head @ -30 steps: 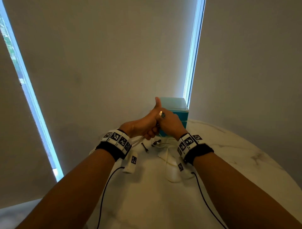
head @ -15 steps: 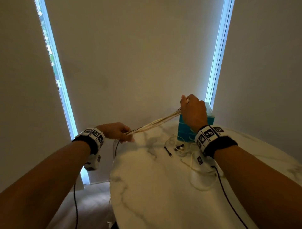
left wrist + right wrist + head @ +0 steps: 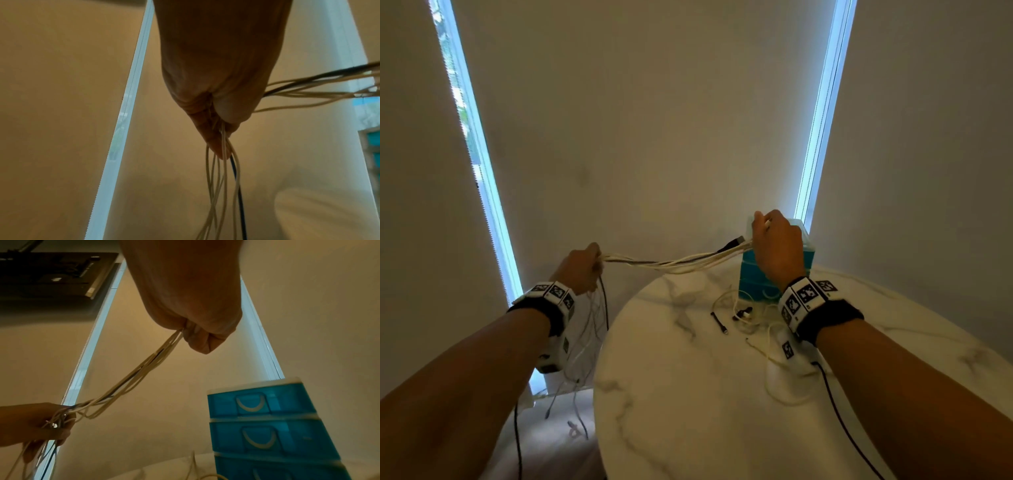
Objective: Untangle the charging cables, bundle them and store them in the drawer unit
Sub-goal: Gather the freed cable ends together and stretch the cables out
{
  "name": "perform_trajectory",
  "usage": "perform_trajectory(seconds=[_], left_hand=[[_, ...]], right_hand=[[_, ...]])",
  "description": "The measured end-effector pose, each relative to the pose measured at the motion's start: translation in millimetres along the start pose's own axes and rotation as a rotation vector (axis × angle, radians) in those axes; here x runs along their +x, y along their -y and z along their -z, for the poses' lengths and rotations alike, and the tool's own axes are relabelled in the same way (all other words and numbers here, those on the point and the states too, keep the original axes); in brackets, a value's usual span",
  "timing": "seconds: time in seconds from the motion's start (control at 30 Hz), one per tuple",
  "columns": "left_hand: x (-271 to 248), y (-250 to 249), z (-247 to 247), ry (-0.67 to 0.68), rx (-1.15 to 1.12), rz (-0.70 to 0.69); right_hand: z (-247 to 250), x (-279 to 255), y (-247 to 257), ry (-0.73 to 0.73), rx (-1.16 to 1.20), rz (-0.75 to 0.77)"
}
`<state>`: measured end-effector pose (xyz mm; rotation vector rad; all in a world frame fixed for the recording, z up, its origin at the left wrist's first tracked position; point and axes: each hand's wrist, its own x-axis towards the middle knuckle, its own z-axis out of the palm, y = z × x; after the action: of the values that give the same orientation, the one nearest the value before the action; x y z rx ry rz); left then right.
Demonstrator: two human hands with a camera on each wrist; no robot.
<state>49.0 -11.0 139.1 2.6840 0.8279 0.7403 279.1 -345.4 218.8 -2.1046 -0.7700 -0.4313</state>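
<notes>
A bundle of several charging cables point(image 3: 674, 263), mostly white with one black, spans in the air between my two hands. My left hand point(image 3: 582, 267) grips it off the table's left edge, and the loose ends point(image 3: 224, 186) hang down from that fist toward the floor. My right hand point(image 3: 777, 246) grips the other end, with a dark plug sticking out by the fist, in front of the blue drawer unit point(image 3: 808, 255). The drawer unit point(image 3: 265, 423) shows three stacked drawers with white handles, all pushed in. More cables point(image 3: 743, 313) lie loose on the table below.
The round white marble table point(image 3: 688, 411) fills the lower middle and right. A short black cable piece point(image 3: 719, 322) lies on it near the tangle. Roller blinds with bright window strips stand behind. The floor shows left of the table.
My hands, joined before the drawer unit a second ago, have pulled apart. The left hand has moved left past the table edge, drawing the cables out; they now sag slightly.
</notes>
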Motion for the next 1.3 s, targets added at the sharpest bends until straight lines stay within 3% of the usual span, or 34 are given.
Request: perform_trajectory(seconds=[0.13,0.3,0.37,0.5,0.63,0.8,0.87,1.03,1.1,1.2,1.3], left_hand=[[17,-18,27,-0.016,-0.049,-0.124],[32,-42,45,-0.099,-0.044,-0.207],[30,-56,39,-0.097,-0.052,-0.221],[19,-81,2,0.100,-0.021,-0.212],[7,-98,-29,0.246,-0.010,-0.134],[2,-137,-41,0.598,0.408,-0.127],[-3,-166,-40,0.590,0.548,-0.152],[-29,-252,-50,0.423,0.630,-0.367],[-36,-279,-61,0.358,0.502,-0.439],[-37,-302,-78,0.428,0.079,-0.437],[-32,-304,-88,0.411,-0.045,-0.446]], right_hand=[[5,-2,-9,-0.081,0.141,-0.052],[12,-8,-33,-0.026,0.214,-0.082],[17,-18,-45,0.068,0.260,-0.098],[19,-34,-75,0.233,0.306,-0.203],[28,-38,-95,0.262,0.297,-0.298],[41,-41,-118,0.233,0.206,-0.298],[40,-43,-125,0.227,0.195,-0.304],[37,-49,-124,0.203,0.158,-0.283],[38,-50,-121,0.190,0.149,-0.265],[40,-50,-118,0.182,0.150,-0.242],[38,-53,-119,0.173,0.176,-0.216]])
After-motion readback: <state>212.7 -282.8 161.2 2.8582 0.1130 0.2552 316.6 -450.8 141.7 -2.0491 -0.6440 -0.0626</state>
